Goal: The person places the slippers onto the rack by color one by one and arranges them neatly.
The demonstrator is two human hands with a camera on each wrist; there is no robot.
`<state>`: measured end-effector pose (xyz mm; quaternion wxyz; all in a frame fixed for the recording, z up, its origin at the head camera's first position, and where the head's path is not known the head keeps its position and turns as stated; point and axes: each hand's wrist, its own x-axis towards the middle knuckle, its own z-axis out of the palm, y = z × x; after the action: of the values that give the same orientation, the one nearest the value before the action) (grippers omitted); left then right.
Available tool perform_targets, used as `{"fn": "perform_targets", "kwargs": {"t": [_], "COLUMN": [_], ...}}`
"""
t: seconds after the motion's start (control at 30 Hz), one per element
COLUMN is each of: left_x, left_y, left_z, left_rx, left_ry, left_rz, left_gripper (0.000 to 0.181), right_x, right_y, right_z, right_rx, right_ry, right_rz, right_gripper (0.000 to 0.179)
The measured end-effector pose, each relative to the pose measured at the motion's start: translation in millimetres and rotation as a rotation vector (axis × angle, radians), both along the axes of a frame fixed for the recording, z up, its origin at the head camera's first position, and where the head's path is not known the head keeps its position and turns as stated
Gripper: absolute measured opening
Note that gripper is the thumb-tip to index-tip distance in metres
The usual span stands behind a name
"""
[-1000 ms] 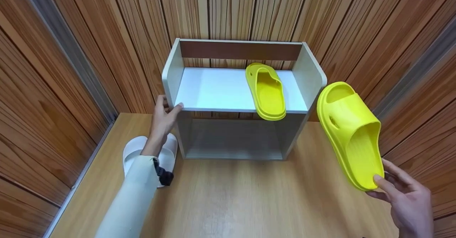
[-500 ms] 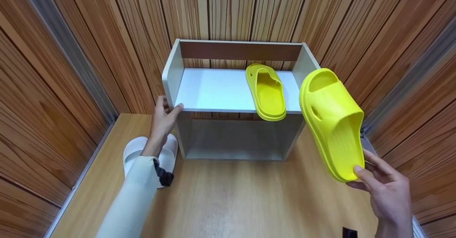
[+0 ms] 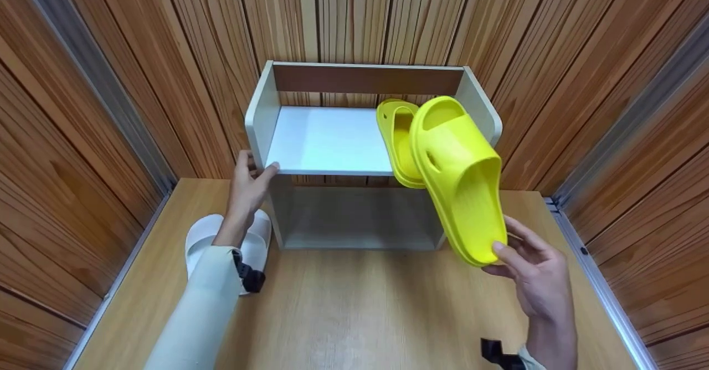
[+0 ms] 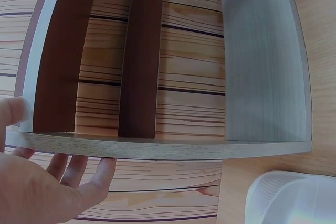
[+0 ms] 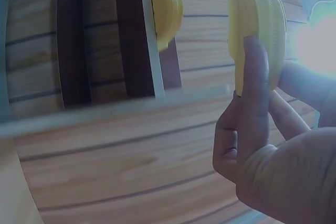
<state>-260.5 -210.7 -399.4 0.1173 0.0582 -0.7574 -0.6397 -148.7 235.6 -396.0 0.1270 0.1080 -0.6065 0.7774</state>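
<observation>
My right hand (image 3: 540, 273) pinches a yellow slide slipper (image 3: 460, 187) by its heel, thumb on the footbed, toe pointing up and away. In the head view it overlaps a second yellow slipper (image 3: 400, 132), which lies on the upper shelf (image 3: 329, 137) of a small rack with its heel over the front edge. My left hand (image 3: 246, 193) grips the rack's left side panel (image 3: 260, 118) at shelf height. Its thumb (image 4: 13, 111) lies on the shelf's front edge and its fingers (image 4: 102, 174) are on the panel's outer face. The right wrist view shows the held slipper (image 5: 257, 30) from its heel end.
A pair of white slippers (image 3: 202, 234) stands on the wooden floor (image 3: 343, 309) left of the rack, partly behind my left forearm. The rack's lower compartment (image 3: 354, 217) is below the shelf. Wood-panelled walls (image 3: 354, 15) stand behind and at both sides.
My right hand has carried the held slipper leftward, from beyond the rack's right side to in front of the shelf. My left hand keeps its grip on the rack.
</observation>
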Motion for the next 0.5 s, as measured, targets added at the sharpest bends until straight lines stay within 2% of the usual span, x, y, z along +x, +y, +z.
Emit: {"fn": "perform_targets", "kwargs": {"t": [0.13,0.37,0.5], "left_x": [0.3,1.1,1.1], "left_y": [-1.4,-2.0,-1.9], "left_z": [-1.3,-1.3,-1.1], "left_rx": [-0.005,-0.017,-0.024], "left_ry": [-0.005,-0.026,-0.023], "left_rz": [-0.001,0.003,0.0], "left_gripper": [0.051,0.05,0.051], "right_x": [-5.1,-14.8,-21.1], "right_y": [-16,-38,-53], "right_z": [4.5,11.8,16.1], "right_rx": [0.049,0.094,0.112], "right_ry": [-0.064,-0.044,-0.055], "right_rz": [-0.03,0.014,0.002], "right_gripper": [0.046,0.046,0.047]}}
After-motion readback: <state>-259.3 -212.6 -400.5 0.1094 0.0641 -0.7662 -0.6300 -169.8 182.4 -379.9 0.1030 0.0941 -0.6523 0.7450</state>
